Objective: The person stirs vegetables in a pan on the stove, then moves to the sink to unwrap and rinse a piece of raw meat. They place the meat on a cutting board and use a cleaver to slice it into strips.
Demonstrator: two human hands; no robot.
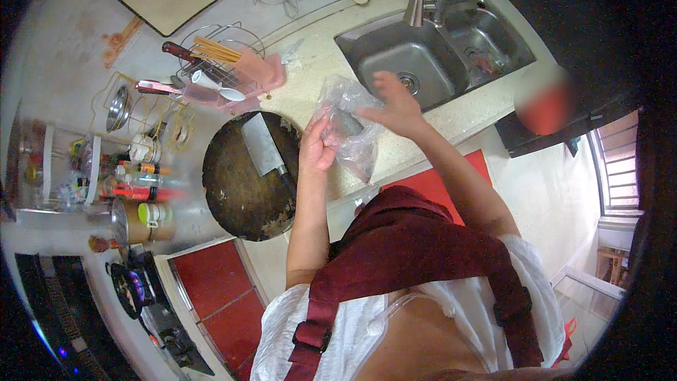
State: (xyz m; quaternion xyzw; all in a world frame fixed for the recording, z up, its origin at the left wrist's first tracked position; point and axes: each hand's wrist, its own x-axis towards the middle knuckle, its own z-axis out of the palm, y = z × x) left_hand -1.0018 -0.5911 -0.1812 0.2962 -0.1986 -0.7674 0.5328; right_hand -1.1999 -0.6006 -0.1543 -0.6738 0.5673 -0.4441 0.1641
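A clear plastic bag (359, 156) with something greyish inside is in my left hand (317, 140), above the countertop beside the sink. What the bag contains is hard to make out through the crumpled film. My right hand (396, 106) is raised just right of the bag, fingers spread, over the near edge of the sink; its thumb comes close to the film, and contact cannot be made out. Left of my left hand, a cleaver (263, 144) lies flat on a round, dark wooden chopping block (232, 190).
A double stainless steel sink (370, 58) with a faucet (416, 8) lies at the upper right. Behind the block stands a pink utensil holder (259, 71) with chopsticks and knives. Bottles and jars (140, 180) line the left counter, near a gas stove (153, 296).
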